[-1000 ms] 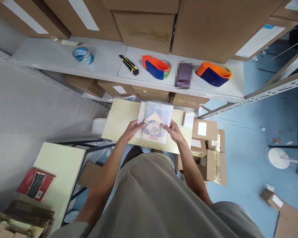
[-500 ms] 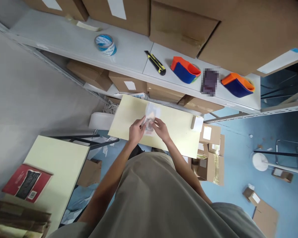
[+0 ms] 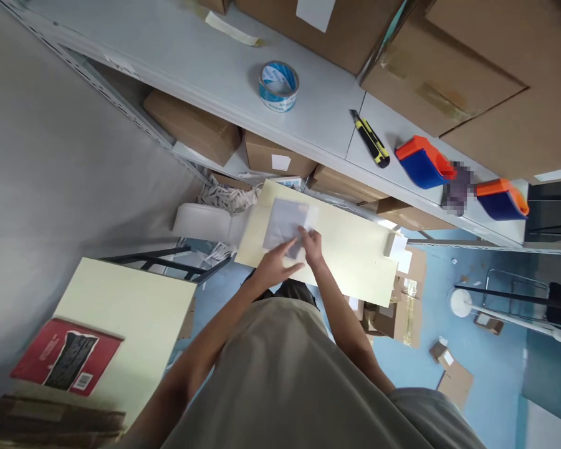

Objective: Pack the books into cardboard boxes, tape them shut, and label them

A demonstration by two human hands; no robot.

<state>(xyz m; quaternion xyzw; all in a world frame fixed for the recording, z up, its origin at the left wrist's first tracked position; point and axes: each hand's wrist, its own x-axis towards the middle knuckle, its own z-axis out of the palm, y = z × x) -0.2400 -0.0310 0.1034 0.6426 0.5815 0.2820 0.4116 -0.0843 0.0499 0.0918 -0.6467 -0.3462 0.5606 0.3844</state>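
A flat item in a clear plastic sleeve lies on the small pale yellow table in front of me, plain side up. My right hand rests on the sleeve's near right corner with its fingers bent down onto it. My left hand hovers at the sleeve's near edge with its fingers stretched out and holds nothing.
A grey shelf behind the table carries a tape roll, a yellow-black utility knife and two orange-blue tape dispensers. Cardboard boxes stand above and below it. A second table at the left holds a red packet.
The sleeve was turned over and laid flat on the table, printed side now down. My left hand has let go and opened. My view has swung to the left.
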